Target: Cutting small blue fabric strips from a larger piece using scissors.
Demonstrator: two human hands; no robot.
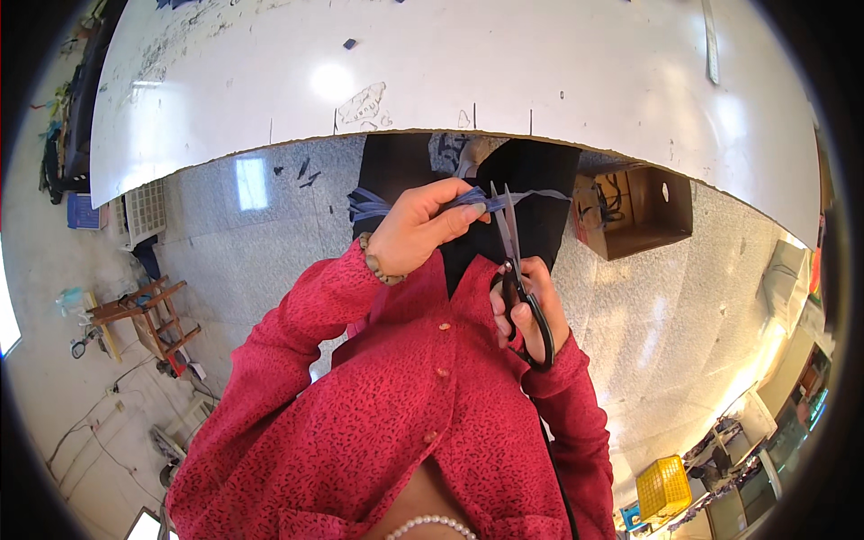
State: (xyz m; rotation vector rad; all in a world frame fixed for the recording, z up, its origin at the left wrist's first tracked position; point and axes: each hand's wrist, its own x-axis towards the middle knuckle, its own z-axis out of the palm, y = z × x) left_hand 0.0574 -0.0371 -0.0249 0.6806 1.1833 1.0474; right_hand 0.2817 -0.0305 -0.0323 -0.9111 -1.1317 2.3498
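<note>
My left hand (423, 223) pinches a bundle of thin blue fabric strips (367, 205) above my lap. The bundle's loose ends fan out to the left of the hand, and one narrow strip trails off to the right. In my right hand (538, 310) is a pair of scissors (511, 236) with black handles, fingers through the loops. Their blades point away from me, slightly parted, with the strip at the blades just right of my left fingertips. Whether the blades touch the strip I cannot tell.
A white table (432, 81) with a rough edge and marks lies ahead, with a metal ruler (711, 45) on it. Under its right side sits an open cardboard box (643, 220). A wooden stool (148, 310) stands at left; a yellow basket (664, 489) is at lower right.
</note>
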